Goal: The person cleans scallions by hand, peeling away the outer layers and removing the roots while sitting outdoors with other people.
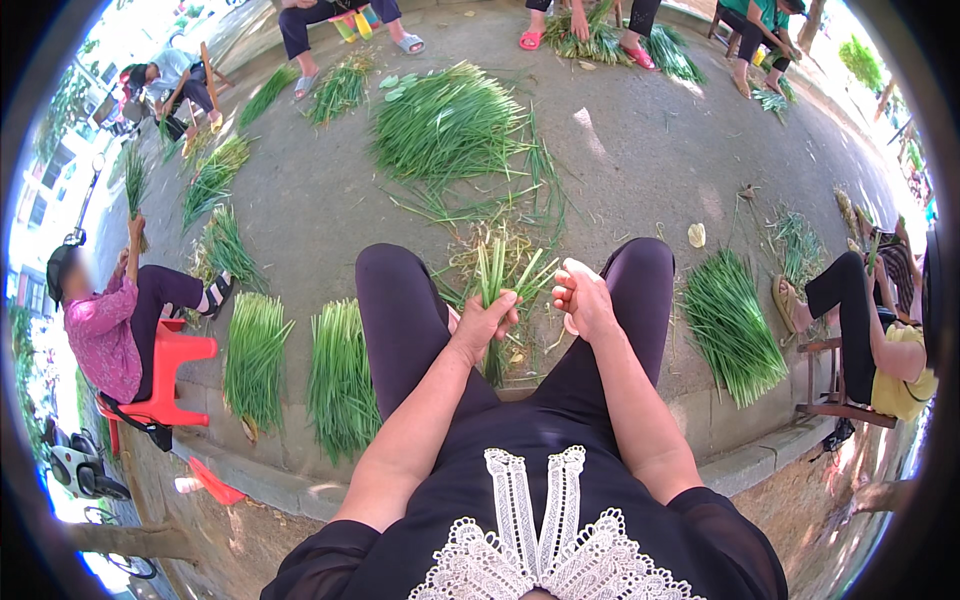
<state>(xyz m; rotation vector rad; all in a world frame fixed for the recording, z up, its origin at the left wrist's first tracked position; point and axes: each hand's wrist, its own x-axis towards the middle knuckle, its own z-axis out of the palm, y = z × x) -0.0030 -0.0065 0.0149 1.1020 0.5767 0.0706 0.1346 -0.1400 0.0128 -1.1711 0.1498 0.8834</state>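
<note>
Between my knees, my left hand (487, 318) is wrapped round a small bunch of green chives (492, 268). The pale ends stick up above the fist and the green leaves hang below it. Just to the right, my right hand (583, 297) is closed with its fingers curled inward, close to the stalks that lean out to the right. What lies in those fingers, if anything, is hidden. On the ground beyond my hands is a scatter of yellowed trimmings (478, 240).
A large heap of chives (450, 125) lies ahead. Neat bundles lie left (340, 375) and right (735, 330) of my legs. A person on a red plastic stool (175, 375) sits at left, another on a wooden chair (825, 385) at right. Several others sit farther off.
</note>
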